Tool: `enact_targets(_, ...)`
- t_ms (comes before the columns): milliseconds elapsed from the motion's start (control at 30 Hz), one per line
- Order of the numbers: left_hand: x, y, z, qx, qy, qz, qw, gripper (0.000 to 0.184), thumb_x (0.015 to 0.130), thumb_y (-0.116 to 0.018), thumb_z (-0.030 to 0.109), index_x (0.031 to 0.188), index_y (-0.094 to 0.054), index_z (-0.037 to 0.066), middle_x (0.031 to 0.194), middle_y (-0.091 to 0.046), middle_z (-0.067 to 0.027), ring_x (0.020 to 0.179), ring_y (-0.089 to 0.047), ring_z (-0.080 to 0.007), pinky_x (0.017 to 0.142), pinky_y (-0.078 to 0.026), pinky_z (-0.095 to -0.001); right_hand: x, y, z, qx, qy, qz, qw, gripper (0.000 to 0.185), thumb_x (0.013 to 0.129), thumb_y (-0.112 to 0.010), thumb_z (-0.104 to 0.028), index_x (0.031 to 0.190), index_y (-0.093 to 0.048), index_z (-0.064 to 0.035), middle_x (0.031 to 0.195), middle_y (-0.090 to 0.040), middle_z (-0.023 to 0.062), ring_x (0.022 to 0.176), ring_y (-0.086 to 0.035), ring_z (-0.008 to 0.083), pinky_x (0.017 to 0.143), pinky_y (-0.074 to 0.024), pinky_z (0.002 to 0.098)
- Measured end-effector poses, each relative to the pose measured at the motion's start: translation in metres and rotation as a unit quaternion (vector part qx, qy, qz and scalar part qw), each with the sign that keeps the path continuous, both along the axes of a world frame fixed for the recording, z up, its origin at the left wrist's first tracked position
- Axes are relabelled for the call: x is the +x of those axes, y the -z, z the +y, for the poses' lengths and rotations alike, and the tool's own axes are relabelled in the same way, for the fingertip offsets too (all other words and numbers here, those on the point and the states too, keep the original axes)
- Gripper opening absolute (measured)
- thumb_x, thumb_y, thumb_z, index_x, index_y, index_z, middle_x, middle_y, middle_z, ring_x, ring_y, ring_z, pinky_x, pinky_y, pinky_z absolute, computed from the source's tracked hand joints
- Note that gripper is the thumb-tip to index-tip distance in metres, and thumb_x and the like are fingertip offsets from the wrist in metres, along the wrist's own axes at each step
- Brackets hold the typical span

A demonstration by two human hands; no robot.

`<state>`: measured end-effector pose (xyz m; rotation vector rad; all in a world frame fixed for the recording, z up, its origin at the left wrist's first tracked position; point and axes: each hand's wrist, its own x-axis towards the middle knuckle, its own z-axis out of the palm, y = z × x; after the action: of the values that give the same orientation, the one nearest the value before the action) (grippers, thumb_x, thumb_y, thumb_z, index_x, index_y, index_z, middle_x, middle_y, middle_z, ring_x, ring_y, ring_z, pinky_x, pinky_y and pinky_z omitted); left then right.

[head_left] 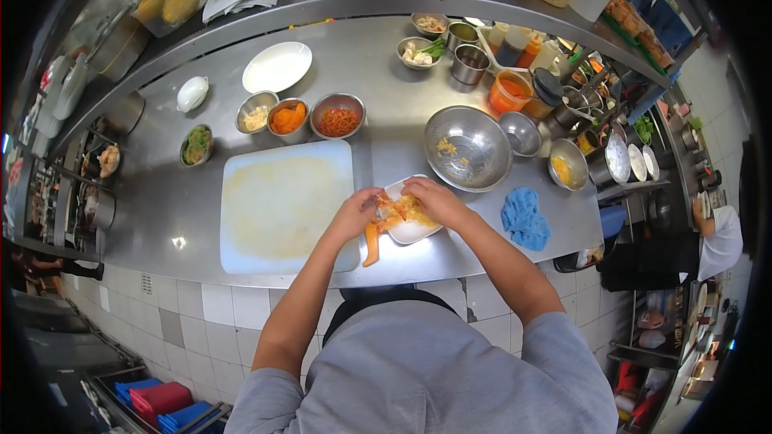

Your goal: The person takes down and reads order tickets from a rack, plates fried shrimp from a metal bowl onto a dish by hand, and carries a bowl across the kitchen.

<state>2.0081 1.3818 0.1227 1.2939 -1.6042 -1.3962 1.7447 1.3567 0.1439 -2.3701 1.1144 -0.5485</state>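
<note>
My left hand is closed at the left edge of a white dish, its fingers pinching the orange-and-yellow shredded food. From the other side, my right hand curls over the dish rim, with its fingertips on the same food; their exact grip is partly hidden. An orange curved piece, like a handle, lies just below my left hand, beside the dish. A pale cutting board is left of my hands. Behind the dish stands a perforated metal bowl with yellow bits inside.
Small metal bowls hold orange shreds, orange pieces and pale chopped food. A blue cloth lies to the right, near a bowl of yellow liquid. A shelf edge crosses overhead. Another person stands far right.
</note>
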Motion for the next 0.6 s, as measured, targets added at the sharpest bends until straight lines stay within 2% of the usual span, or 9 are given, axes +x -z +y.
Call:
enact_targets(67,0.000,-0.003,0.001,-0.003,-0.003,-0.012,1.000,0.048,0.090,-0.057,-0.001,0.138,-0.061,0.006,0.110,-0.064,-0.0008,0.073,-0.053,-0.0081,0.072,-0.050,-0.0251,0.001,-0.002,0.001,0.003,0.003,-0.004,1.000,0.042,0.084,-0.059,0.007,0.123,-0.065,-0.0085,0.134,-0.062,0.0130,0.127,-0.058,0.0328,0.106,-0.0484,0.0407)
enact_targets(133,0.002,-0.006,0.002,-0.020,-0.002,-0.028,0.999,0.048,0.090,-0.057,-0.001,0.138,-0.061,0.007,0.110,-0.065,-0.0015,0.073,-0.053,-0.0085,0.073,-0.050,-0.0253,0.001,-0.003,0.003,-0.002,0.003,-0.008,1.000,0.044,0.086,-0.058,0.004,0.127,-0.064,-0.0087,0.133,-0.062,0.0137,0.127,-0.058,0.0329,0.107,-0.0475,0.0413)
enact_targets(267,0.003,-0.009,0.001,-0.062,-0.003,-0.066,0.996,0.049,0.090,-0.059,-0.001,0.137,-0.062,0.009,0.111,-0.065,-0.0034,0.072,-0.052,-0.0094,0.073,-0.050,-0.0259,0.002,-0.005,0.004,0.004,0.013,-0.008,1.000,0.048,0.084,-0.058,0.006,0.130,-0.063,-0.0081,0.135,-0.061,0.0136,0.127,-0.057,0.0336,0.108,-0.0468,0.0419)
enact_targets(367,0.005,-0.010,0.001,-0.059,-0.012,-0.064,0.996,0.045,0.091,-0.058,0.000,0.136,-0.064,0.008,0.110,-0.065,-0.0039,0.074,-0.053,-0.0100,0.072,-0.050,-0.0266,-0.001,-0.007,0.006,-0.014,0.025,-0.005,1.000,0.048,0.085,-0.062,0.001,0.132,-0.062,-0.0082,0.137,-0.059,0.0138,0.127,-0.058,0.0343,0.109,-0.0465,0.0414)
enact_targets(400,0.006,-0.010,0.001,-0.060,-0.012,-0.065,0.996,0.045,0.091,-0.058,0.000,0.136,-0.064,0.008,0.110,-0.065,-0.0039,0.074,-0.053,-0.0100,0.072,-0.050,-0.0266,-0.004,-0.008,0.010,-0.037,0.040,-0.028,0.998,0.043,0.086,-0.064,-0.003,0.129,-0.063,-0.0080,0.133,-0.061,0.0136,0.123,-0.059,0.0341,0.105,-0.0477,0.0416)
enact_targets(467,0.011,-0.001,-0.002,-0.111,-0.075,-0.067,0.989,0.032,0.095,-0.061,0.007,0.127,-0.069,0.006,0.102,-0.067,-0.0040,0.075,-0.055,-0.0107,0.070,-0.050,-0.0272,-0.015,-0.011,0.022,-0.060,0.057,-0.052,0.995,0.039,0.086,-0.067,-0.007,0.126,-0.065,-0.0078,0.129,-0.063,0.0134,0.119,-0.060,0.0340,0.102,-0.0490,0.0418)
enact_targets(533,0.015,-0.011,-0.001,-0.099,-0.090,-0.083,0.988,0.026,0.097,-0.063,0.011,0.121,-0.071,0.005,0.097,-0.067,-0.0040,0.076,-0.056,-0.0110,0.071,-0.050,-0.0271,-0.034,-0.012,0.043,-0.009,0.130,0.003,0.991,0.029,0.090,-0.069,-0.016,0.118,-0.067,-0.0061,0.111,-0.067,0.0139,0.101,-0.064,0.0340,0.087,-0.0516,0.0421)
enact_targets(567,0.016,-0.016,0.000,-0.085,-0.107,-0.099,0.986,0.022,0.098,-0.064,0.015,0.116,-0.073,0.004,0.092,-0.068,-0.0039,0.077,-0.057,-0.0113,0.071,-0.049,-0.0270,-0.044,-0.004,0.053,-0.010,0.130,0.003,0.991,0.029,0.090,-0.069,-0.016,0.118,-0.067,-0.0061,0.111,-0.067,0.0139,0.101,-0.064,0.0340,0.087,-0.0516,0.0421)
enact_targets(600,0.014,-0.020,0.001,-0.085,-0.108,-0.099,0.986,0.022,0.098,-0.064,0.015,0.116,-0.073,0.004,0.092,-0.068,-0.0039,0.077,-0.057,-0.0113,0.071,-0.049,-0.0270,-0.053,0.004,0.062,0.019,0.195,0.008,0.981,0.026,0.092,-0.069,-0.018,0.114,-0.067,-0.0056,0.102,-0.067,0.0136,0.093,-0.064,0.0333,0.081,-0.0513,0.0423)
